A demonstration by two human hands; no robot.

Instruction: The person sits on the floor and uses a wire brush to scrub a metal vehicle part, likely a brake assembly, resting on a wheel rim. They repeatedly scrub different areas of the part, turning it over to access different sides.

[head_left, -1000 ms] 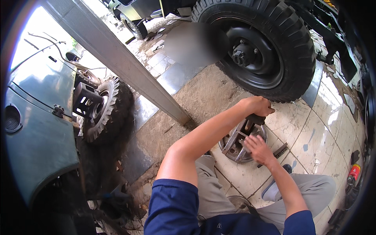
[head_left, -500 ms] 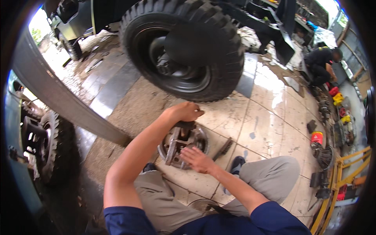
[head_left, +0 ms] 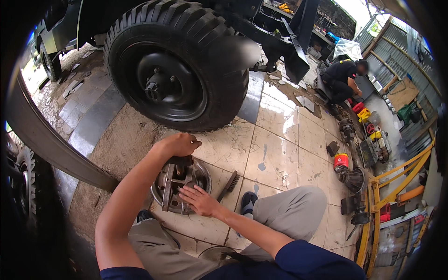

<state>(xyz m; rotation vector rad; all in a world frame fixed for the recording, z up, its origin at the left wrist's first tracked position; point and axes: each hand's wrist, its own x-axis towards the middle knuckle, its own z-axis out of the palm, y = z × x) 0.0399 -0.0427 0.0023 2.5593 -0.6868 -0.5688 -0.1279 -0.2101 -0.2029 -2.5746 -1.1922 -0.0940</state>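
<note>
On the tiled floor between my feet sits a round, worn metal part with a bracket of flat bars across it. My left hand is closed above its far side, fingers curled down close to a dark block. Whatever those fingers grip is hidden from here. Against the near right side of the metal part lies my right hand, fingers stretched out and holding nothing. A wire brush with dark bristles rests on the tiles just right of the part.
Ahead stands a vehicle's big tyre. A grey curved post rises at left. To the right are a red can, a yellow metal frame and several machine parts. A person in dark clothes crouches at the far right.
The view has swung to the right, so the tyre, metal part and both hands appear farther left. Both hands keep nearly the same pose on and over the part.
</note>
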